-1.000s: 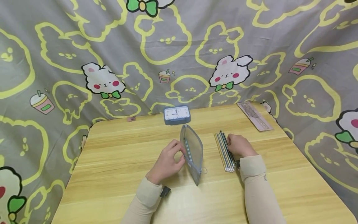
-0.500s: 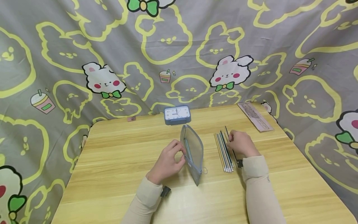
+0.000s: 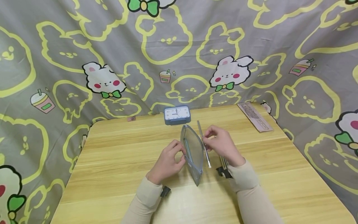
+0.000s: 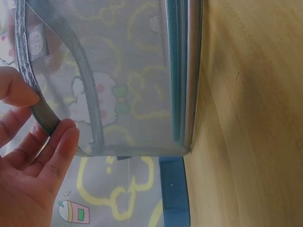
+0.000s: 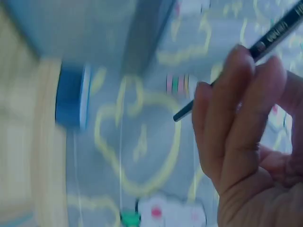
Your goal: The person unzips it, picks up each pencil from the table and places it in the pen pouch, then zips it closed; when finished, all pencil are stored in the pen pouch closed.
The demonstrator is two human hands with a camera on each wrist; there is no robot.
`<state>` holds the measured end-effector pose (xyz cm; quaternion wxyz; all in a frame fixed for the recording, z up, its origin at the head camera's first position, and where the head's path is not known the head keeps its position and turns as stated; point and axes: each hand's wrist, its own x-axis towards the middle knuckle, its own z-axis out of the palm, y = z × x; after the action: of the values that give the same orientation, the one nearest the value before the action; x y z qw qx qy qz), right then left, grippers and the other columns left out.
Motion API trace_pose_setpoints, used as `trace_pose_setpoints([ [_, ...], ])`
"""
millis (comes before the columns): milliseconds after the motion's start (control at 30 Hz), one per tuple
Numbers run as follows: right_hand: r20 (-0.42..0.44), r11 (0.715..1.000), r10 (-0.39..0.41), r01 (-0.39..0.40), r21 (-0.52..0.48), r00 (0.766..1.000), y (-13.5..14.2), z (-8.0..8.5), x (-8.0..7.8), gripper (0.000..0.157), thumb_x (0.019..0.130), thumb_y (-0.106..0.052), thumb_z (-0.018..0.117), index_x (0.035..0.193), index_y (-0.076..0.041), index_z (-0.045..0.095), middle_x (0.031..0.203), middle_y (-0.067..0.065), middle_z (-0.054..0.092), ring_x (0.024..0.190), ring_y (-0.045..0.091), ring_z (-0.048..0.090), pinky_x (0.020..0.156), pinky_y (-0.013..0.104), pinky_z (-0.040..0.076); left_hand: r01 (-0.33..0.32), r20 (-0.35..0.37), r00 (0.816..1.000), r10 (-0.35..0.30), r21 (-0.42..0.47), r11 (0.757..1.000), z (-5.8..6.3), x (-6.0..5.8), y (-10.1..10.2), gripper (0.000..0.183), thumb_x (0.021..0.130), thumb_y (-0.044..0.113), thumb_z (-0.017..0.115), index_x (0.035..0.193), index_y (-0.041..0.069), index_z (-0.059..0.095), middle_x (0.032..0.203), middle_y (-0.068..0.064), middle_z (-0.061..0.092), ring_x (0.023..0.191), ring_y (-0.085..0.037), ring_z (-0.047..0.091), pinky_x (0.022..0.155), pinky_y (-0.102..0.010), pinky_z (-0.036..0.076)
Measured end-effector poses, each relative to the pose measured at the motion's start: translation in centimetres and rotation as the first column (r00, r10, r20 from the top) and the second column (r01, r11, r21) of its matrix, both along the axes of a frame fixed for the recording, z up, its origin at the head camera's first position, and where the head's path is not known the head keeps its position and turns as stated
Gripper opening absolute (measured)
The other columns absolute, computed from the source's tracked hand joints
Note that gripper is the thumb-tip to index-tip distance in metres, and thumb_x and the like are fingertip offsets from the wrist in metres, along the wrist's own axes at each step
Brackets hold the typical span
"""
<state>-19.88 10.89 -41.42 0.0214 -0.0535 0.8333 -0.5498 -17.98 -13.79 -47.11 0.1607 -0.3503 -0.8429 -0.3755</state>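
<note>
My left hand (image 3: pixel 168 161) pinches the rim of a grey mesh zip pouch (image 3: pixel 198 149), which stands on edge with its mouth spread. Inside it, along the bottom, lie teal and brown pencils (image 4: pixel 177 75), seen through the mesh in the left wrist view. Just right of the pouch, my right hand (image 3: pixel 223 146) grips a dark pencil (image 3: pixel 199 127) between thumb and fingers. In the right wrist view this pencil (image 5: pixel 272 40) slants across the fingers and shows pale lettering. More pencils (image 3: pixel 223 162) lie on the table, mostly hidden under my right hand and wrist.
A blue alarm clock (image 3: pixel 177 115) stands behind the pouch at the back of the wooden table (image 3: pixel 117 155). A long pink printed packet (image 3: pixel 254 116) lies at the back right. Near the back left edge is a small pinkish piece (image 3: pixel 131 119). A patterned curtain (image 3: pixel 190 40) hangs around the table.
My right hand has separated one dark pencil from the row, lifted it and carried it left to beside the pouch. The left hand and pouch have stayed in place.
</note>
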Motion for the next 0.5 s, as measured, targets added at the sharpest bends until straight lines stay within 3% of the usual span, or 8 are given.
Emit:
trace_pose_setpoints([
  [133, 0.006, 0.999, 0.049, -0.049, 0.005, 0.999, -2.5, -0.2, 0.7, 0.008, 0.091, -0.005, 0.071, 0.095, -0.005, 0.064, 0.096, 0.012, 0.074, 0.057, 0.016, 0.068, 0.052, 0.029, 0.058, 0.002, -0.021, 1.0, -0.002, 0.007, 1.0, -0.1, -0.1, -0.1, 0.022, 0.081, -0.004, 0.071, 0.095, 0.011, 0.063, 0.104, 0.0, 0.061, 0.097, -0.015, 0.064, 0.085, -0.029, 0.06],
  [500, 0.019, 0.992, 0.018, -0.02, 0.121, 1.0, -4.3, -0.7, 1.2, 0.011, 0.09, -0.008, 0.075, 0.094, -0.009, 0.064, 0.094, 0.007, 0.074, 0.055, 0.014, 0.066, 0.051, 0.03, 0.059, 0.004, -0.006, 1.0, -0.004, 0.004, 1.0, -0.1, -0.1, 0.0, 0.022, 0.08, -0.003, 0.07, 0.095, 0.011, 0.064, 0.105, -0.001, 0.061, 0.099, -0.015, 0.065, 0.086, -0.029, 0.061],
])
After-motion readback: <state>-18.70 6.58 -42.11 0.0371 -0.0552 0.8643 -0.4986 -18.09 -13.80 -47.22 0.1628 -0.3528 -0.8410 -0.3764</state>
